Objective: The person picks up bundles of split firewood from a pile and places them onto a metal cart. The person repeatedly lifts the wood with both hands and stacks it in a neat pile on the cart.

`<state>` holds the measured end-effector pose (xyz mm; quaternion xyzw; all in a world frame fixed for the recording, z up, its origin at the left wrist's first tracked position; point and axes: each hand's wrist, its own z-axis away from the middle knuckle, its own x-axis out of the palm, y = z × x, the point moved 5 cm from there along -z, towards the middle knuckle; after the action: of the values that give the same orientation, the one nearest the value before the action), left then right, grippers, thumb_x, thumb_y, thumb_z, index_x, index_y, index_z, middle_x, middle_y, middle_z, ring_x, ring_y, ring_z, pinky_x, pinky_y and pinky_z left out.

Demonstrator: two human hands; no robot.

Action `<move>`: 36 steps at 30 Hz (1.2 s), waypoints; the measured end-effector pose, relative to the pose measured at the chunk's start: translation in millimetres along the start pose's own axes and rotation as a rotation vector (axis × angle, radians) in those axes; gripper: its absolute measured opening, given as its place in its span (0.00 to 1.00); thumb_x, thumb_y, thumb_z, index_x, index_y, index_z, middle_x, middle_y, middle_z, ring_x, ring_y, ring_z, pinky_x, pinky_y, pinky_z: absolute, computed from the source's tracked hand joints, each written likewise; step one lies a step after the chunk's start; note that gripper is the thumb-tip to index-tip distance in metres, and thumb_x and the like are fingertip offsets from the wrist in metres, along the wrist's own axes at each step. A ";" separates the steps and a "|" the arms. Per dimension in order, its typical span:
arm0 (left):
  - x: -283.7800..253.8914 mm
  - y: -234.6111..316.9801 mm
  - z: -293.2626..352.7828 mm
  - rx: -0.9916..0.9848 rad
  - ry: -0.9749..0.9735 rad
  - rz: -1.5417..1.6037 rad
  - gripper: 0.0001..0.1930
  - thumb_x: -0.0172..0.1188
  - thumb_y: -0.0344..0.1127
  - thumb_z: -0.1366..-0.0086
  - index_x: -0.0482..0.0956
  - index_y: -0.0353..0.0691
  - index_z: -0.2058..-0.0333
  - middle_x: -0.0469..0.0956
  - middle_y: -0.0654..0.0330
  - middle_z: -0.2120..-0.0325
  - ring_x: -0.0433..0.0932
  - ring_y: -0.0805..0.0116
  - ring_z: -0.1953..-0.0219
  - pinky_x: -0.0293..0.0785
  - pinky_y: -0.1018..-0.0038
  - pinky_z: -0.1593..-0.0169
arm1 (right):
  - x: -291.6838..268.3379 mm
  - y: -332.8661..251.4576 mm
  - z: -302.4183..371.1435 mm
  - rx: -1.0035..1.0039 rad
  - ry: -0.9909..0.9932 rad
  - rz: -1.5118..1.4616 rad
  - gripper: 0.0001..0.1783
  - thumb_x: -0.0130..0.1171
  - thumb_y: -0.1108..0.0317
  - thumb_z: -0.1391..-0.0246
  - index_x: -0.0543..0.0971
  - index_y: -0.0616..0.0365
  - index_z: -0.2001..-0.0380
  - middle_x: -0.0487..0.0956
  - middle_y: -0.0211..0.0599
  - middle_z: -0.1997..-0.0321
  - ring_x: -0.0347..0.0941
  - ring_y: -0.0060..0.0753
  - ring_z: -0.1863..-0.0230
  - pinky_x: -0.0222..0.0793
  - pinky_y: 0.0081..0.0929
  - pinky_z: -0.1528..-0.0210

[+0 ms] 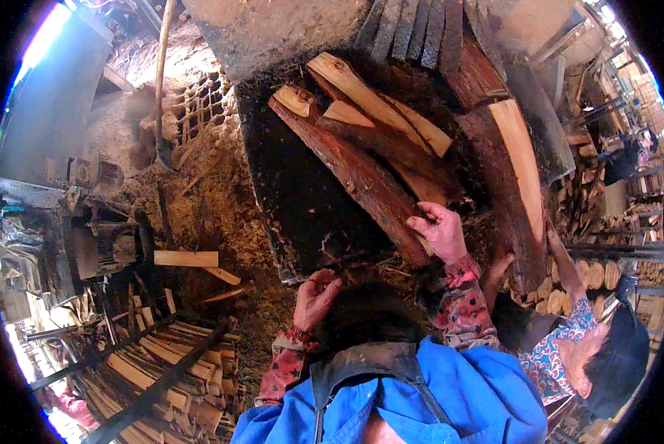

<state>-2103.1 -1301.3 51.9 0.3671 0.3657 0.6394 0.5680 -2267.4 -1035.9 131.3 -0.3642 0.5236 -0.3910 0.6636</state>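
My right hand (443,234) is at the near end of a long bark-covered slab (354,170), thumb and forefinger apart; it seems to touch the wood without gripping it. Beside the near left corner of the dark metal table (295,214), my left hand (317,297) is loosely closed, with nothing visible in it. Beyond the slab, another split piece with a pale face (376,103) lies slantwise on the table. To the right, a co-worker's two hands (500,268) are at the lower end of a thick bark-covered log (520,177).
Dark parallel slats (417,33) fan out at the table's far end. On the left are a motor (110,174), a long-handled tool (162,81) and a rack of split wood (162,362). The co-worker (568,348) stands close on my right. Wood stacks (598,274) lie behind them.
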 end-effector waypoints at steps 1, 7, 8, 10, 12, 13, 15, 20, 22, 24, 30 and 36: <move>-0.5 -0.4 -0.6 -0.007 0.003 0.015 0.22 0.63 0.38 0.38 0.72 0.28 0.50 0.78 0.60 0.62 0.75 0.73 0.59 0.71 0.77 0.55 | -0.2 1.8 2.7 -0.001 -0.003 -0.017 0.29 0.73 0.58 0.55 0.78 0.69 0.56 0.81 0.38 0.62 0.75 0.24 0.60 0.72 0.26 0.56; -2.0 2.0 -2.0 -0.067 -0.031 0.027 0.23 0.63 0.39 0.38 0.72 0.27 0.50 0.78 0.56 0.59 0.75 0.70 0.56 0.71 0.75 0.51 | -1.3 14.2 -3.6 0.062 -0.028 -0.158 0.25 0.70 0.64 0.52 0.77 0.70 0.54 0.81 0.34 0.64 0.74 0.20 0.63 0.72 0.21 0.58; -3.2 -3.2 -2.4 -0.056 -0.022 0.024 0.23 0.63 0.39 0.38 0.73 0.27 0.51 0.78 0.56 0.59 0.75 0.70 0.56 0.71 0.74 0.51 | -1.2 11.2 -9.2 0.078 -0.037 -0.155 0.25 0.70 0.65 0.51 0.77 0.70 0.54 0.81 0.34 0.64 0.74 0.19 0.63 0.72 0.20 0.58; -4.0 -8.5 -5.4 -0.035 -0.020 0.008 0.22 0.63 0.39 0.38 0.73 0.27 0.51 0.78 0.56 0.59 0.75 0.70 0.56 0.71 0.74 0.51 | -3.5 16.2 -28.0 0.045 -0.011 -0.183 0.26 0.70 0.64 0.51 0.77 0.71 0.53 0.80 0.32 0.65 0.73 0.18 0.63 0.71 0.20 0.58; -6.5 -11.5 -6.9 -0.020 -0.013 -0.019 0.22 0.62 0.39 0.38 0.74 0.28 0.52 0.78 0.56 0.59 0.75 0.70 0.56 0.71 0.74 0.51 | -2.2 -0.4 -38.4 -0.006 0.032 -0.152 0.27 0.70 0.63 0.51 0.76 0.72 0.53 0.80 0.31 0.65 0.72 0.18 0.63 0.70 0.20 0.58; -7.3 -12.7 -6.2 -0.024 -0.013 -0.014 0.22 0.62 0.39 0.38 0.74 0.28 0.52 0.78 0.56 0.59 0.75 0.70 0.56 0.71 0.74 0.51 | 0.0 -11.7 -36.8 -0.018 0.015 -0.159 0.27 0.70 0.61 0.50 0.76 0.71 0.53 0.79 0.30 0.66 0.71 0.18 0.63 0.69 0.19 0.58; -8.0 -14.5 -5.1 -0.032 -0.011 0.000 0.21 0.62 0.39 0.38 0.74 0.28 0.52 0.78 0.56 0.59 0.75 0.70 0.56 0.71 0.73 0.51 | -0.2 -3.8 -32.2 -0.030 0.007 -0.044 0.28 0.69 0.56 0.51 0.78 0.71 0.56 0.80 0.33 0.65 0.73 0.20 0.64 0.70 0.23 0.59; -6.5 -14.2 -6.7 -0.044 -0.003 0.002 0.21 0.63 0.39 0.38 0.74 0.28 0.53 0.78 0.57 0.60 0.75 0.71 0.58 0.71 0.74 0.52 | 6.3 15.1 -5.6 0.049 -0.088 -0.230 0.24 0.69 0.65 0.50 0.77 0.69 0.54 0.81 0.34 0.64 0.74 0.19 0.63 0.71 0.20 0.58; -4.1 -15.4 -9.5 -0.052 -0.002 0.030 0.21 0.63 0.39 0.38 0.74 0.28 0.53 0.78 0.58 0.60 0.75 0.71 0.58 0.71 0.74 0.52 | 0.4 9.7 -2.1 0.023 -0.058 -0.207 0.23 0.69 0.67 0.50 0.77 0.69 0.54 0.81 0.33 0.63 0.74 0.19 0.62 0.72 0.20 0.57; -1.9 -13.7 -11.8 -0.070 0.001 0.081 0.20 0.64 0.39 0.38 0.74 0.29 0.54 0.78 0.58 0.61 0.75 0.72 0.59 0.71 0.75 0.53 | -7.9 7.5 -3.1 0.000 -0.020 -0.234 0.22 0.69 0.68 0.50 0.77 0.70 0.54 0.81 0.32 0.62 0.74 0.18 0.62 0.72 0.20 0.56; 5.0 -4.0 -8.8 -0.066 -0.018 0.114 0.19 0.64 0.38 0.38 0.75 0.30 0.54 0.78 0.60 0.62 0.75 0.73 0.60 0.71 0.77 0.55 | -51.9 -20.2 -23.5 -0.093 0.153 -0.064 0.21 0.67 0.67 0.47 0.77 0.71 0.55 0.81 0.32 0.62 0.74 0.19 0.61 0.71 0.18 0.56; 4.8 -3.0 -11.0 -0.038 -0.022 0.120 0.19 0.64 0.39 0.38 0.75 0.29 0.55 0.79 0.59 0.62 0.75 0.74 0.60 0.72 0.77 0.55 | -63.1 -32.8 -60.9 -0.357 0.233 0.677 0.27 0.67 0.58 0.54 0.77 0.64 0.53 0.72 0.50 0.48 0.68 0.54 0.47 0.66 0.44 0.45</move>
<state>-2111.8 -1296.9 44.4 0.3847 0.3246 0.6750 0.5394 -2340.7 -997.7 175.1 -0.2340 0.7453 -0.0918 0.6176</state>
